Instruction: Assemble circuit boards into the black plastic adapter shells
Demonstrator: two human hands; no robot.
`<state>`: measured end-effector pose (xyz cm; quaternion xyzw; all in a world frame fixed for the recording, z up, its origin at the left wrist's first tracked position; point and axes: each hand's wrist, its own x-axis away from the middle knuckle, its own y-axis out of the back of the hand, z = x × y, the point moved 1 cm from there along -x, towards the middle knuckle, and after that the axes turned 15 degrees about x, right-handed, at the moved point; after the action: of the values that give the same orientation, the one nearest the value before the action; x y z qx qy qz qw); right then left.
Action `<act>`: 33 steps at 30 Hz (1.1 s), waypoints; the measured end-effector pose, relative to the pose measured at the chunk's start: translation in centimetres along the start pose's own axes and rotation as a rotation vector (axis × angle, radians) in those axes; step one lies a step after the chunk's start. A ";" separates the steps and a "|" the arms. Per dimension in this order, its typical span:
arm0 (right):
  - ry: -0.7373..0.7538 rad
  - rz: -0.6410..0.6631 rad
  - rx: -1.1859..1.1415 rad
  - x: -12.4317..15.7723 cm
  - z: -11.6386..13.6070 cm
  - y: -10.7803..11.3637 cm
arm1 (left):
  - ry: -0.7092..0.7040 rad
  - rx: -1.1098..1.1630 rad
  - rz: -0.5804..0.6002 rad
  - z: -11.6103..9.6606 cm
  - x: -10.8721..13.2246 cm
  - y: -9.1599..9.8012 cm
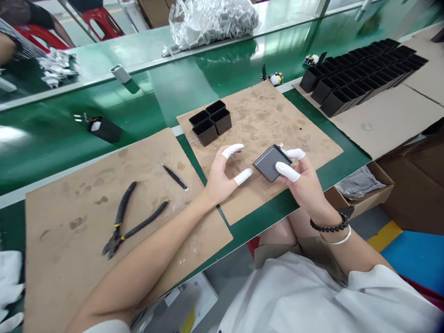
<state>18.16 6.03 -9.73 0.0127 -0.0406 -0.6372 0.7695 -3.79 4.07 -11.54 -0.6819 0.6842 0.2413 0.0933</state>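
Note:
My right hand [301, 178] grips a dark square charger housing [271, 163] between a capped thumb and capped fingers, held just above the brown cardboard mat [263, 115]. My left hand [222, 173] hovers a little to the left of the housing, fingers curved and apart, holding nothing; white finger cots cover its thumb and forefinger. A cluster of several black open housings [210, 121] stands on the mat beyond my left hand.
Black cutting pliers [130, 225] and tweezers [175, 177] lie on the left cardboard [86, 194]. Rows of black housings [360, 74] fill the far right. A black part [104, 129] rides the green conveyor [156, 88]. A bag of white parts [211, 21] sits beyond.

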 end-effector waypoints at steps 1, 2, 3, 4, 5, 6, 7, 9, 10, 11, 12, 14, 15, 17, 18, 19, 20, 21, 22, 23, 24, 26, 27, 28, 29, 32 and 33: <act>-0.099 0.054 -0.162 0.5 0.4 -0.7 | -0.080 0.015 0.016 -0.1 0.1 -0.2; -0.185 0.106 -0.294 0.9 0.8 -1.3 | -0.153 0.026 0.029 -0.3 0.3 -0.4; -0.261 0.146 -0.405 1.3 1.2 -1.9 | -0.212 0.034 0.038 -0.4 0.5 -0.7; -0.328 0.179 -0.496 1.7 1.6 -2.4 | -0.255 0.042 0.040 -0.6 0.6 -0.9; -0.389 0.207 -0.570 2.0 1.9 -2.7 | -0.285 0.049 0.033 -0.8 0.8 -1.2; -0.442 0.234 -0.624 2.2 2.1 -3.0 | -0.304 0.054 0.019 -0.9 0.9 -1.4; -0.485 0.258 -0.661 2.3 2.3 -3.1 | -0.318 0.057 0.004 -1.1 0.9 -1.5; -0.542 0.284 -0.692 2.6 2.6 -3.2 | -0.323 0.061 -0.018 -1.3 1.0 -1.7; -0.561 0.288 -0.692 2.7 2.7 -3.2 | -0.314 0.061 -0.019 -1.4 1.0 -1.7; -0.578 0.289 -0.688 2.9 2.9 -3.2 | -0.297 0.061 -0.015 -1.4 1.0 -1.7; -0.592 0.286 -0.679 3.1 3.0 -3.2 | -0.275 0.061 -0.014 -1.5 1.1 -1.7; -0.594 0.271 -0.642 3.6 3.3 -3.4 | -0.233 0.064 -0.025 -1.4 1.1 -1.7; -0.579 0.256 -0.613 3.8 3.4 -3.4 | -0.219 0.067 -0.032 -1.5 1.1 -1.7; -0.526 0.215 -0.524 4.2 3.4 -3.5 | -0.190 0.078 -0.038 -1.6 1.1 -1.7; -0.490 0.197 -0.463 4.3 3.2 -3.5 | -0.172 0.089 -0.033 -1.7 1.0 -1.7; -0.449 0.174 -0.393 4.2 3.0 -3.4 | -0.149 0.103 -0.026 -1.8 1.0 -1.7; -0.402 0.148 -0.315 4.0 2.7 -3.2 | -0.120 0.123 -0.015 -2.0 0.9 -1.6; -0.349 0.124 -0.229 3.7 2.4 -2.8 | -0.084 0.151 0.001 -2.1 0.8 -1.6; -0.288 0.103 -0.139 3.2 2.1 -2.4 | -0.038 0.187 0.021 -2.2 0.7 -1.6; -0.227 0.101 -0.050 2.7 1.9 -1.8 | 0.021 0.234 0.043 -2.2 0.7 -1.5; -0.179 0.131 0.042 2.1 1.8 -1.2 | 0.092 0.291 0.071 -2.2 0.6 -1.5; -0.132 0.283 0.223 1.0 1.9 0.3 | 0.242 0.407 0.130 -1.9 0.5 -1.4; -0.116 0.368 0.303 0.5 2.2 1.0 | 0.307 0.448 0.156 -1.8 0.4 -1.4; -0.091 0.436 0.372 0.1 2.6 1.9 | 0.358 0.476 0.181 -1.6 0.4 -1.4; -0.047 0.485 0.433 -0.3 3.0 2.7 | 0.396 0.497 0.201 -1.4 0.3 -1.4; 0.171 0.569 0.583 -1.9 4.0 4.9 | 0.475 0.597 0.218 -0.9 0.0 -1.3; 0.237 0.578 0.636 -2.7 4.0 5.4 | 0.496 0.646 0.208 -0.8 0.0 -1.3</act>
<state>22.66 9.78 -5.46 0.3096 -0.1481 -0.3460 0.8732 -2.34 3.81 -11.10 -0.5822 0.7917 -0.1491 0.1099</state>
